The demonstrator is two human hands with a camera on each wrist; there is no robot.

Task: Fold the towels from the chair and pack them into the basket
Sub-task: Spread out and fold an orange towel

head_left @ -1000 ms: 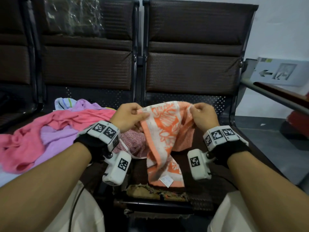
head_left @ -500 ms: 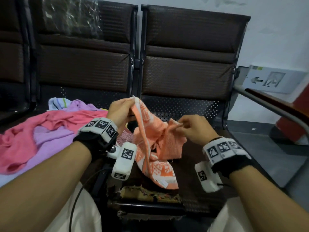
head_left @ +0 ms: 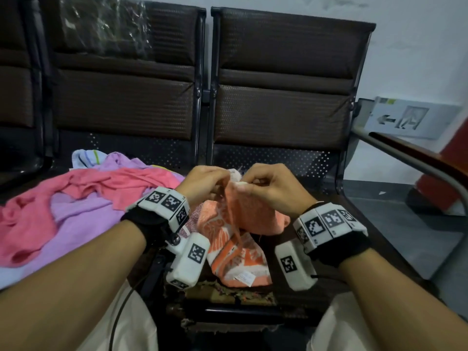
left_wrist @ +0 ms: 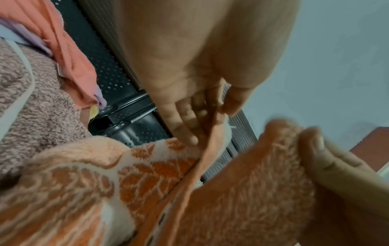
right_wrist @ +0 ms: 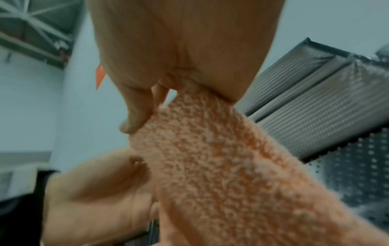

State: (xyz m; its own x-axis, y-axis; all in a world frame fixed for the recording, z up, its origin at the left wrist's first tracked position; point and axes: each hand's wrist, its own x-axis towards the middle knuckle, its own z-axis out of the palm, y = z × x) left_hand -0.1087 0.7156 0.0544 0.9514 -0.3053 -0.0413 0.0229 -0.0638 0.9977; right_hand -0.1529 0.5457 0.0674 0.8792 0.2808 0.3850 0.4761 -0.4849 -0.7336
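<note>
Orange-and-white patterned terry towel (head_left: 240,224) is pinched at its upper edge by left hand (head_left: 205,184) and right hand (head_left: 272,186), knuckles nearly touching; its length hangs straight below both hands onto the dark chair seat (head_left: 336,224).

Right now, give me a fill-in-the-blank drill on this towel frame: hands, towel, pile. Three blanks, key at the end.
1. Both hands pinch the top edge of the ____ patterned towel.
2. The left hand and right hand are held ____ together at that edge.
3. The pink towel lies on top of a ____ one on the seat to the left.

Missing words: orange; close; purple
</note>
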